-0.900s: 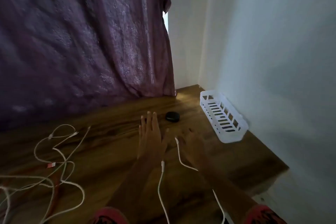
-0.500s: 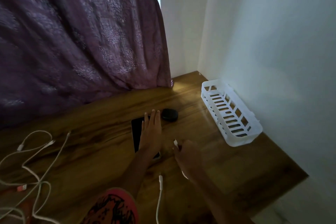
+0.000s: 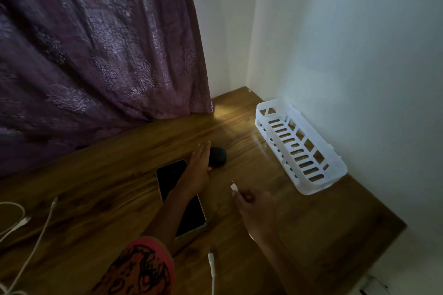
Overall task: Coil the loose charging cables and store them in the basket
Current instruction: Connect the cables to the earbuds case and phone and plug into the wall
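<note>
Cable plug (image 3: 233, 186) pinched in right hand (image 3: 256, 208); left hand (image 3: 199, 167) flat over phone (image 3: 171, 177), beside puck (image 3: 219, 155)

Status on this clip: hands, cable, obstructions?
Left hand open, flat over phone. Right hand pinching white cable plug. Basket empty, by wall. Black puck beside left hand, off route.

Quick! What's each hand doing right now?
Left hand: open, fingers straight, next to the small black object.
Right hand: closed, pinching a white cable plug.
</note>
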Tool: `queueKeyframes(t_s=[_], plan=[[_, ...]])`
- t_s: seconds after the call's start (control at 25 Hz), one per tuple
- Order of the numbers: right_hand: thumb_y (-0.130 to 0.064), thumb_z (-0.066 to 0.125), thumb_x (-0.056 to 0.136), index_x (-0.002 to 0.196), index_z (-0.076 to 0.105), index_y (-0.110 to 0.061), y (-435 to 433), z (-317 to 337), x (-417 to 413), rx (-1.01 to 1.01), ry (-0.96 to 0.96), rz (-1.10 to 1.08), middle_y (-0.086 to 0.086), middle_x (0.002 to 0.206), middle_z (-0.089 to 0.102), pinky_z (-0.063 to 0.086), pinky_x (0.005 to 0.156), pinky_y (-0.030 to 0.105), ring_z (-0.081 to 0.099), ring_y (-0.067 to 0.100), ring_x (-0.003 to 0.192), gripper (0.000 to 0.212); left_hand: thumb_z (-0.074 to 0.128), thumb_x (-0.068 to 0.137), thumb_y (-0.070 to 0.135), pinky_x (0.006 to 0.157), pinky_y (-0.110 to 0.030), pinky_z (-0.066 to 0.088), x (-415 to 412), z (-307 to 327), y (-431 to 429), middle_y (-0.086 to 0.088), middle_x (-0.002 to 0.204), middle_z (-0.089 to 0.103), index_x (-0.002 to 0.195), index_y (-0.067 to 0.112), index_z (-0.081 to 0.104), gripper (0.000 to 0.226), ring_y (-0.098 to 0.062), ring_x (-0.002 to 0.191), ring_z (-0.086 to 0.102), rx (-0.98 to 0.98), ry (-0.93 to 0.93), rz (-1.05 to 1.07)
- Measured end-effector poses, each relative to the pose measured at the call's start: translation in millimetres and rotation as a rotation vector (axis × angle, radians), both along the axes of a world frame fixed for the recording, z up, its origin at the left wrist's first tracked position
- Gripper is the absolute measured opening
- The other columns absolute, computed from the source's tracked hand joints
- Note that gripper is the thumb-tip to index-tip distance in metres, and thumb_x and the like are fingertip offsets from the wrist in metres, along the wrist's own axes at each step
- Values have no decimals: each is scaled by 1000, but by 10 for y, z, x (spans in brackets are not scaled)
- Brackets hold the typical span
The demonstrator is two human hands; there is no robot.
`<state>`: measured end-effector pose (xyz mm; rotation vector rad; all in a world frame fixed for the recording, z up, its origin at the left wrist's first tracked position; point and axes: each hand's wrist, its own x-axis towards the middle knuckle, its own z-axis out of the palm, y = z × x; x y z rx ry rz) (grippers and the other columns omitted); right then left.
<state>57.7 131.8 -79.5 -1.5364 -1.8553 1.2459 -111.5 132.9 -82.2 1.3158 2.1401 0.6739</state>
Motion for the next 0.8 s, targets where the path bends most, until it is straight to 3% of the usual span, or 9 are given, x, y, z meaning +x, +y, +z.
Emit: queueKeyframes(t_s=[0.12, 0.24, 0.4, 0.48, 0.56, 0.64, 0.72, 0.8], plan=[[-30, 60, 87, 81, 67, -19, -12, 20, -19, -25, 33, -45, 2, 75, 66, 38, 46, 7, 59, 4, 61, 15, 47, 93, 3, 107, -32, 27, 42, 48, 20, -4, 152, 19, 145, 15, 21, 59, -25, 136, 27, 52, 25, 44], [-31, 59, 88, 89, 69, -17, -22, 127, -25, -4, 74, -63, 0, 77, 66, 43, 53, 11, 64, 8, 69, 17, 51, 92, 10, 104, -31, 30, 148, 118, -52, -6, 145, 28, 141, 13, 30, 53, -23, 130, 33, 106, -57, 92], [-23, 55, 91, 93, 66, -9, -9, 510, 44, 125, 82, 25, -11, 68, 54, 41, 56, 3, 56, 5, 66, 18, 59, 87, 14, 98, -31, 41, 288, 380, -212, -3, 133, 45, 133, 19, 44, 49, -17, 119, 46, 297, -326, 252], [-19, 54, 91, 89, 67, -3, -4, 748, 98, 273, 149, 74, 1, 72, 62, 39, 60, 1, 58, 15, 68, 21, 63, 85, 13, 88, -25, 46, 328, 628, -274, 0, 122, 55, 128, 21, 50, 46, -13, 110, 53, 410, -460, 321], [-19, 55, 90, 89, 70, -4, -8, 962, 137, 414, 226, 105, 10, 82, 68, 40, 66, 10, 61, 23, 77, 22, 64, 84, 12, 82, -21, 46, 353, 899, -328, 0, 116, 60, 124, 19, 53, 42, -13, 106, 56, 498, -524, 326], [-19, 57, 88, 89, 71, -6, -52, 1178, 163, 530, 280, 122, 7, 82, 68, 44, 71, 21, 59, 17, 73, 19, 65, 83, 11, 89, -28, 48, 390, 1157, -408, -3, 117, 62, 121, 17, 55, 40, -17, 109, 58, 555, -546, 304], [-16, 62, 85, 84, 72, -5, -121, 1412, 181, 728, 330, 62, 0, 73, 65, 46, 67, 10, 51, 2, 64, 14, 66, 82, 14, 96, -37, 48, 445, 1370, -497, -6, 120, 63, 122, 15, 55, 42, -21, 112, 58, 588, -569, 279], [-14, 67, 77, 75, 71, -3, -221, 1614, 223, 931, 364, -25, 1, 62, 65, 36, 61, -7, 42, -9, 56, 12, 69, 77, 23, 97, -45, 47, 539, 1547, -608, -9, 117, 65, 120, 15, 58, 44, -25, 111, 60, 627, -607, 251]])
